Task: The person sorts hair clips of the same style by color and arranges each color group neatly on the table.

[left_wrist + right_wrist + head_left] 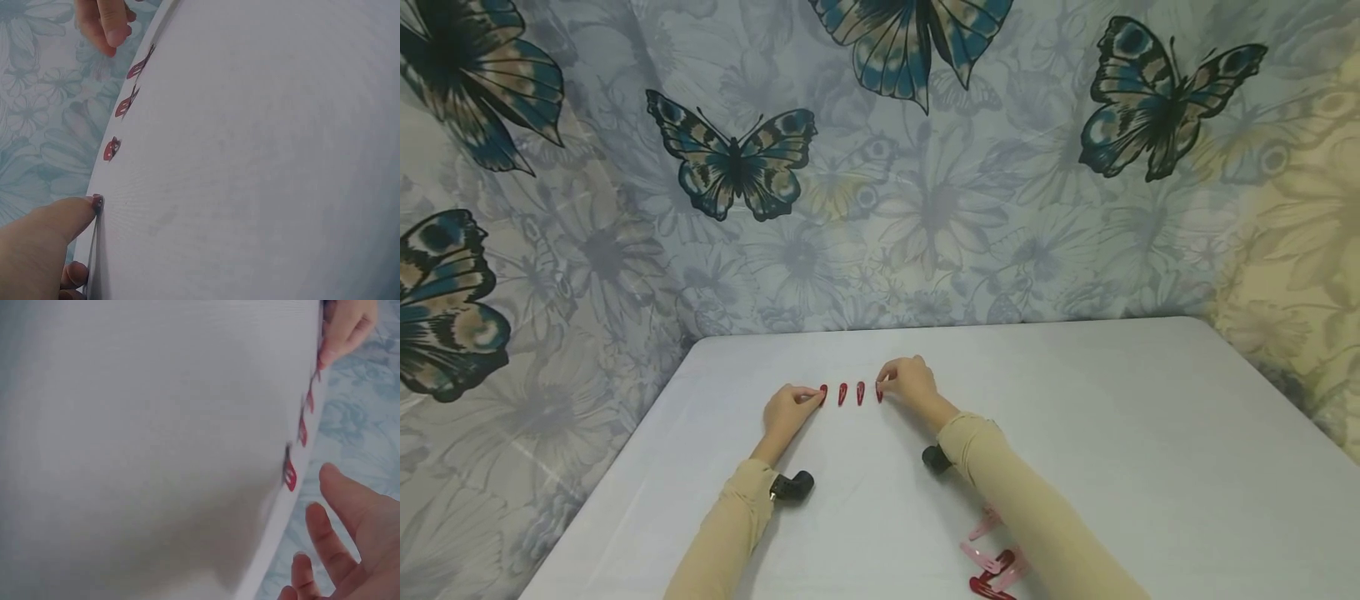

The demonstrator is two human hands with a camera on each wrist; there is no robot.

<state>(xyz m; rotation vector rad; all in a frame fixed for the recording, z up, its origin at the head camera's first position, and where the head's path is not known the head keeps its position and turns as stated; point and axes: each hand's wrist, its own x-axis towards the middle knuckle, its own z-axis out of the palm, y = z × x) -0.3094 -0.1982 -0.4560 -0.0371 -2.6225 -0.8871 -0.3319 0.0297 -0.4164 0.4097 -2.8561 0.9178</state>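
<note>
Several red snap hair clips stand in a spaced row near the far edge of the white table [1075, 417]. My left hand [792, 410] pinches the leftmost red hair clip [823, 395]; in the left wrist view its thumb [69, 215] lies on that clip, partly covering it. Two red clips, a left one [842, 393] and a right one [861, 392], lie between the hands. At the row's right end, my right hand [912, 383] is beside the last red clip [879, 392]. In the right wrist view its spread fingers [331, 540] are apart from that clip [290, 476].
Nearer the front, partly hidden by the right forearm, lie pink hair clips [981, 557] and red hair clips [988, 587] in a loose group. A black wrist camera [793, 487] juts from the left sleeve. Butterfly-patterned fabric [940, 208] hangs behind the table.
</note>
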